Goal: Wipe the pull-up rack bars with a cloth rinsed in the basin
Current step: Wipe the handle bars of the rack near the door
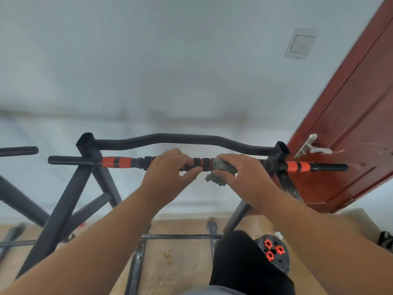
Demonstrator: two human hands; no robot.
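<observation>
Straight black pull-up bar with orange foam grips (204, 163) runs left-right across view, long axis level, ends pointing at wall side and red-brown wooden door (350, 124). Left hand (168, 169) curled round bar at mid-span, steadying. Right hand (240, 173) clamps crumpled grey-green cloth (221, 170) onto bar just beside left. Judgement: wrap cloth fully round, slide along axis toward right post, twist over ribbed grip. Basin not in view.

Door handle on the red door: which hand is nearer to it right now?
Right. The right hand grips the cloth on the bar, just left of the door handle. The left hand holds the bar farther left, beyond the right hand.
</observation>
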